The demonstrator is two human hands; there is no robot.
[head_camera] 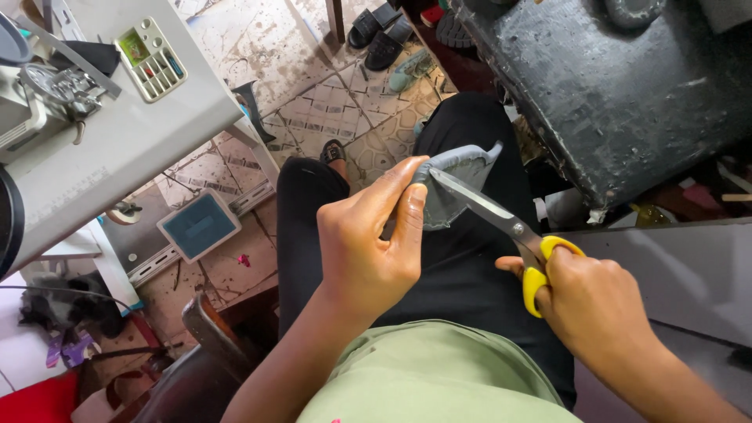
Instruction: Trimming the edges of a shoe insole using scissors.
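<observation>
On the white table (pixel 141 133) at your upper left sits a cream compartment tray (pixel 151 59), its small cells holding green and blue bits too small to tell. Below it, a square blue-faced box (pixel 199 225) rests near the patterned tile floor (pixel 329 102). Over your lap, your left hand (pixel 368 243) is closed around a grey, soft-looking curved piece (pixel 458 184), thumb pressed on its edge. Your right hand (pixel 595 305) grips yellow-handled scissors (pixel 509 227), whose steel blades lie across the piece.
</observation>
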